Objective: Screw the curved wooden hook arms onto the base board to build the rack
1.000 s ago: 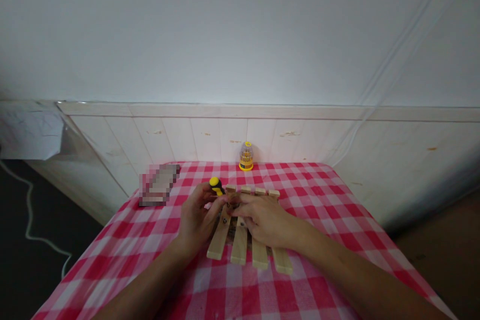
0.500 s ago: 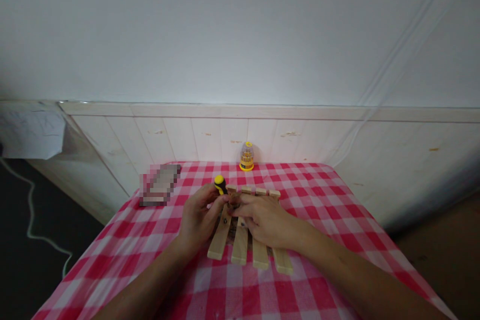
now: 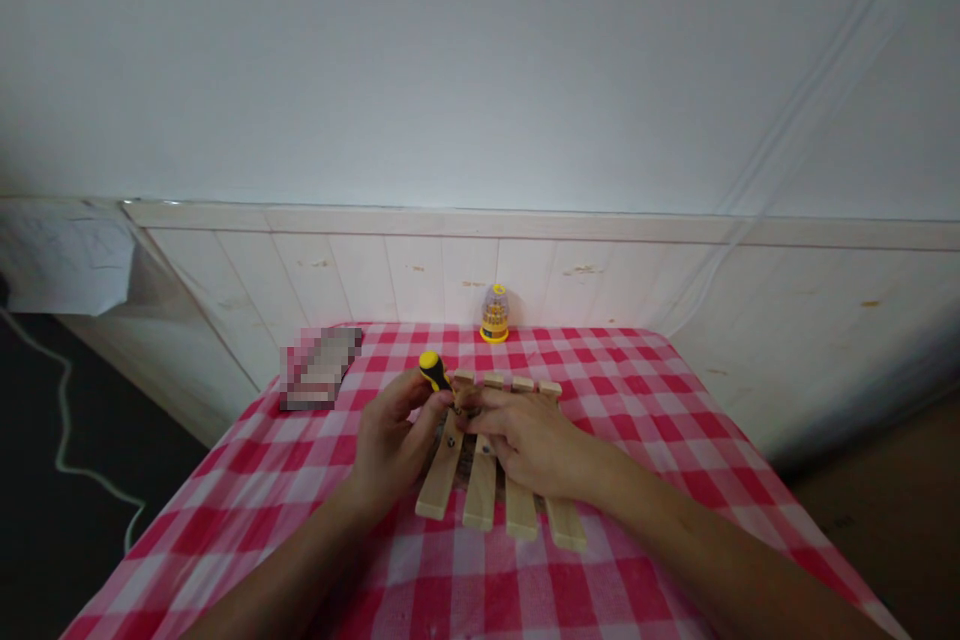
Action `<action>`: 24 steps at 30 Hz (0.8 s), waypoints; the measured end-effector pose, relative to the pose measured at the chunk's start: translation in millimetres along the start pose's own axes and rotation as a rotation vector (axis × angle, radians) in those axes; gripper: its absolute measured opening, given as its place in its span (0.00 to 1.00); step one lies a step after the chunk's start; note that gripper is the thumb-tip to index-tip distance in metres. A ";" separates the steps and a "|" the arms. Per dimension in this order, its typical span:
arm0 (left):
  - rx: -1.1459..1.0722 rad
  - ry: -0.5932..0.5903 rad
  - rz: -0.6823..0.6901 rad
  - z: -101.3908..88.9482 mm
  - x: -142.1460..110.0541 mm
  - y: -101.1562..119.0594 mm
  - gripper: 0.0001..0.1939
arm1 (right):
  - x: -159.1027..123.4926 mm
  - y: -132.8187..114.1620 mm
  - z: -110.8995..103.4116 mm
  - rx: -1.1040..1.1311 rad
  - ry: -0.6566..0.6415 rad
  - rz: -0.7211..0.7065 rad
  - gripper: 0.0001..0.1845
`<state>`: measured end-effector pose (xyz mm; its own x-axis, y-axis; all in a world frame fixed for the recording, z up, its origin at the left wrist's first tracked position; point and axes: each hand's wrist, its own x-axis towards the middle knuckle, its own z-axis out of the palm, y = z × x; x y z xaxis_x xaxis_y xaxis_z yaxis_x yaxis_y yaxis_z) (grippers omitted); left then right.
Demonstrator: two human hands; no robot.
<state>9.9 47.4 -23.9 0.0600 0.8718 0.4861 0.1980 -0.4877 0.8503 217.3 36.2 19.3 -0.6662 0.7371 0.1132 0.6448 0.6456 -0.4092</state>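
My left hand (image 3: 390,435) is closed on a yellow-and-black screwdriver (image 3: 433,370), whose handle tilts up to the left. The tool's lower end points at the leftmost slat of a slatted wooden piece (image 3: 480,505), with its tip hidden by fingers. Several pale wooden bars make up this piece, and dark screw heads show on two of them. Over the bars lies my right hand (image 3: 536,440), its fingers bunched near the screwdriver's lower end. Whether those fingers pinch a small part there is too hidden to make out.
A yellow-based screwdriver bit case (image 3: 494,315) with a clear cover stands at the table's back edge by the panelled wall (image 3: 420,270). A blurred-out flat object (image 3: 322,370) lies at the back left. A red-and-white checked cloth (image 3: 637,580) covers the table.
The screwdriver's handle has tipped further to the left, and my left hand has shifted slightly left with it. My right hand and the wooden piece stay nearly where they were.
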 end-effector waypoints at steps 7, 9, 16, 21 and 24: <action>-0.050 0.131 0.032 -2.8 -6.9 14.0 0.07 | -0.7 -0.8 -0.3 -0.028 0.010 0.012 0.25; -0.066 0.123 0.048 -1.9 -7.1 14.4 0.07 | -0.9 0.0 0.3 -0.034 0.010 0.016 0.24; -0.091 0.094 0.069 0.8 -5.3 13.9 0.09 | -1.0 4.0 3.8 -0.042 0.029 -0.011 0.24; -0.107 0.066 0.043 2.0 -4.8 12.4 0.09 | -0.8 5.2 5.8 -0.072 0.032 0.000 0.22; -0.116 0.065 0.001 3.8 -5.8 11.1 0.10 | -0.7 4.5 5.5 -0.079 0.038 -0.003 0.23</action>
<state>15.5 37.1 -18.1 -0.0039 0.8687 0.4953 0.0833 -0.4933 0.8658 218.6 37.5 12.4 -0.6544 0.7412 0.1497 0.6712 0.6606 -0.3365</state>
